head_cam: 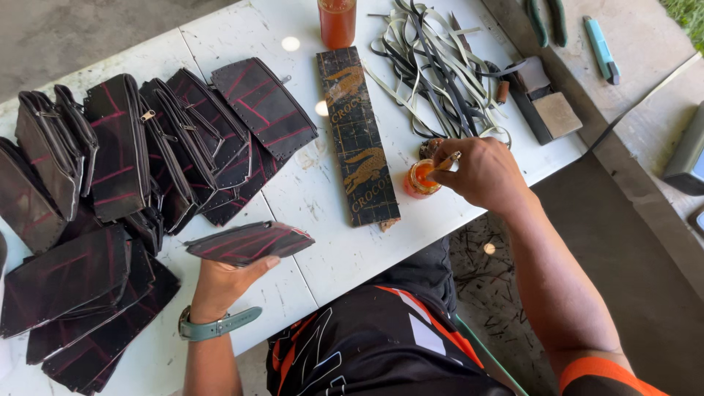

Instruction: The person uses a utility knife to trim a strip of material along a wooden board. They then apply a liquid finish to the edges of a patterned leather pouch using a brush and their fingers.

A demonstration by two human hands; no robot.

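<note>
Bare table (308, 194) lies between the pouch pile (110, 191) and the dark board (359, 139).

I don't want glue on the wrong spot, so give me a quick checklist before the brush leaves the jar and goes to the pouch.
1. Right hand grips brush: ok.
2. Brush tip in small orange jar: ok.
3. Jar upright on white table: ok.
4. Left hand holds black pouch clear of the pile: ok.
5. Brush load: cannot tell.
6. Patterned board lies between jar and pouch: ok.

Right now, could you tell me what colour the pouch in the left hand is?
The pouch is black with red diagonal stitch lines, seen in the head view.
</note>
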